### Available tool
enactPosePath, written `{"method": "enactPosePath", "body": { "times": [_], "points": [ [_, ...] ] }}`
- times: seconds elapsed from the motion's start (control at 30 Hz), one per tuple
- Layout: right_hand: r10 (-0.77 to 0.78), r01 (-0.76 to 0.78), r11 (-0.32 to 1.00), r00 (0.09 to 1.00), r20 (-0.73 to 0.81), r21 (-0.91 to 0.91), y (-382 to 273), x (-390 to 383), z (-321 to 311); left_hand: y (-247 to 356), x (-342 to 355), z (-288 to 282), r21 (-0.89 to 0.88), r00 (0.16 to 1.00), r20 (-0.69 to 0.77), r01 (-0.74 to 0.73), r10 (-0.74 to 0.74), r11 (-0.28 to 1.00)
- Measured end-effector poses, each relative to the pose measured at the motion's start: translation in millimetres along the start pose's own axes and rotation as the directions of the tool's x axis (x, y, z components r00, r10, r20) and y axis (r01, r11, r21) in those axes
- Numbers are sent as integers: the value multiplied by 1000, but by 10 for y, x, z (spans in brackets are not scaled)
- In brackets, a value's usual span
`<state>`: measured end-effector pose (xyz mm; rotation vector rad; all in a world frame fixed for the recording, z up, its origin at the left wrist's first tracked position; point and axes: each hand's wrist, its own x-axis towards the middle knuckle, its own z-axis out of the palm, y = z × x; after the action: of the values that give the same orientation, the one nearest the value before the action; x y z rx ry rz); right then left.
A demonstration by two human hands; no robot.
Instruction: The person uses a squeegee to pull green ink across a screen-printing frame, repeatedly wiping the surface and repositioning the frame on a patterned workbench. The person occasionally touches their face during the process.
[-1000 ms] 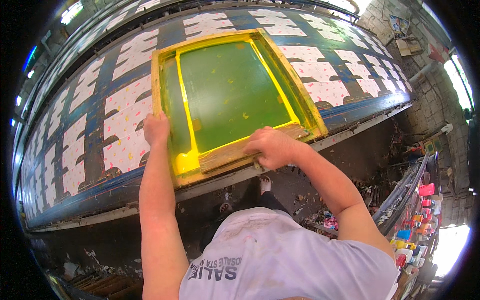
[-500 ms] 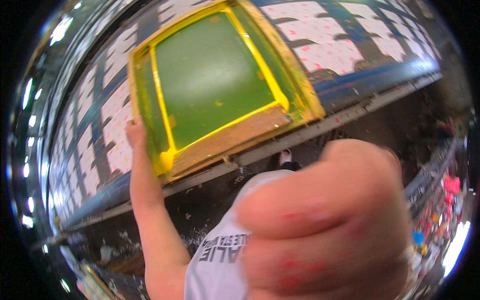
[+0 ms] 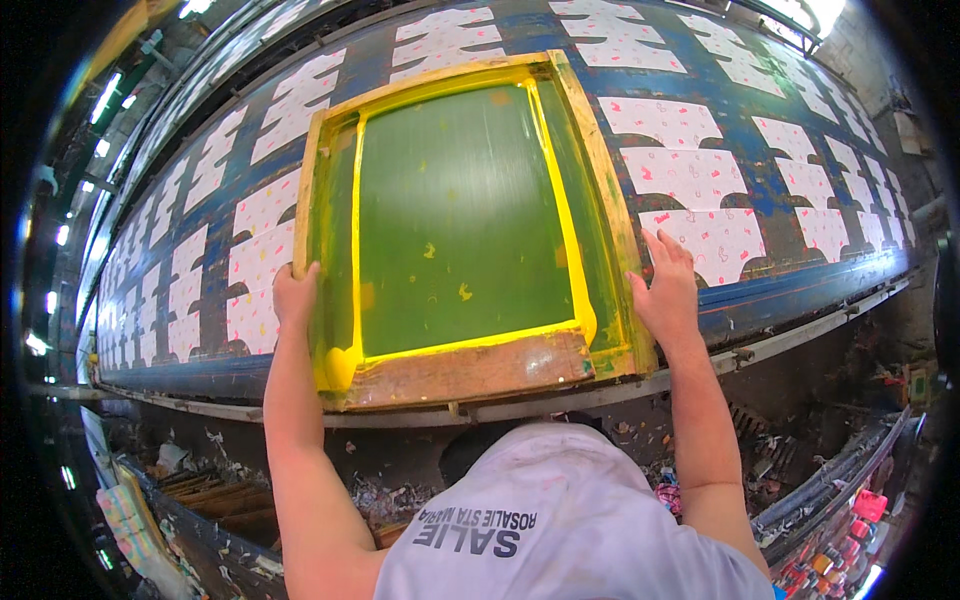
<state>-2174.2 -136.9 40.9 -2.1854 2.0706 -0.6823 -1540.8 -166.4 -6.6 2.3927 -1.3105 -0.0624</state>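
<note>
My white shirt, with dark lettering on it, fills the bottom centre of the frame, and my forearms rise on either side of it. Small colourful containers crowd the lower right corner. My left hand, left of centre, is curled closed on the left edge of the printing screen, thumb on the inner side. My right hand, right of centre, is open with fingers spread, thumb right at the screen's right edge; I cannot tell whether it touches. The screen sits in the middle of the picture, a wooden frame around green mesh. A wooden board lies across its lower end, with yellow ink pooled at the board's left end and streaked up both sides. Beneath and beyond stretches a blue table, set with rows of white pieces marked in pink. Lights glow at the upper left.
</note>
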Motion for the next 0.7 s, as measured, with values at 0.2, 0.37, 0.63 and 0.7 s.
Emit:
{"method": "enactPosePath", "body": {
  "times": [0.2, 0.37, 0.63, 0.7],
  "points": [
    [289, -394, 863, 898, 333, 314, 86, 254, 236, -237, 97, 87, -159, 997, 71, -19, 31, 987],
    [104, -108, 993, 991, 89, 44, -61, 284, 368, -432, 170, 210, -410, 991, 109, -28, 79, 912],
    [-4, 8, 984, 1000, -25, 177, -124, 406, -18, -406, 343, 106, -318, 980, 191, 121, -61, 941],
    [10, -8, 987, 1000, -13, 162, -80, 499, -153, -309, 400, 49, -308, 970, 209, 182, -120, 934]
  ]
}}
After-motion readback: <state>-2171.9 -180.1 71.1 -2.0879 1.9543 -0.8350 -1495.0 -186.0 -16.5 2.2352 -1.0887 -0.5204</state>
